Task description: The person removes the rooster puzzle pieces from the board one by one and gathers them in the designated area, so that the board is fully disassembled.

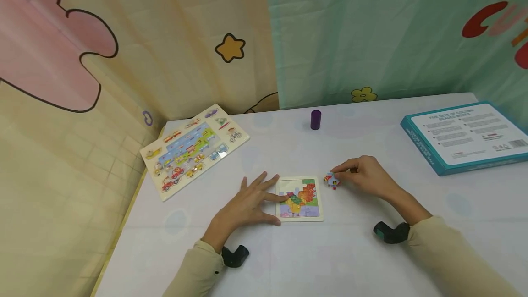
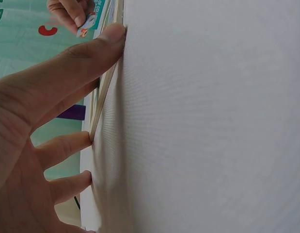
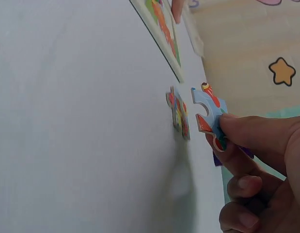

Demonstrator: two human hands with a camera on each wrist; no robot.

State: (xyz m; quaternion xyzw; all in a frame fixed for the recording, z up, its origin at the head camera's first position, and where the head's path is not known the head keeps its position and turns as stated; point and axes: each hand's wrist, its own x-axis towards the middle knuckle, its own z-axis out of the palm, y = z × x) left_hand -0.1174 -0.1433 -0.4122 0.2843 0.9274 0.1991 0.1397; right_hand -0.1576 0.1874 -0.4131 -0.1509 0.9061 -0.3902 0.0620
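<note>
A small jigsaw tray (image 1: 300,219) with a pale border lies on the table, its picture partly filled and a bare patch at the upper left. My left hand (image 1: 249,205) spreads its fingers across the tray's left side; in the left wrist view the thumb (image 2: 113,36) touches the tray's edge. To the right of the tray, my right hand (image 1: 369,178) pinches a light blue and red jigsaw piece (image 3: 215,109) between thumb and fingers, slightly above the table. Under it, at least one more colourful jigsaw piece (image 3: 179,115) lies on the white cloth.
A larger picture puzzle board (image 1: 227,148) lies at the back left. A purple cylinder (image 1: 315,120) stands upright behind the tray. At the right is a flat teal box (image 1: 474,134) with printed text. Patterned curtains (image 1: 185,35) hang behind the table.
</note>
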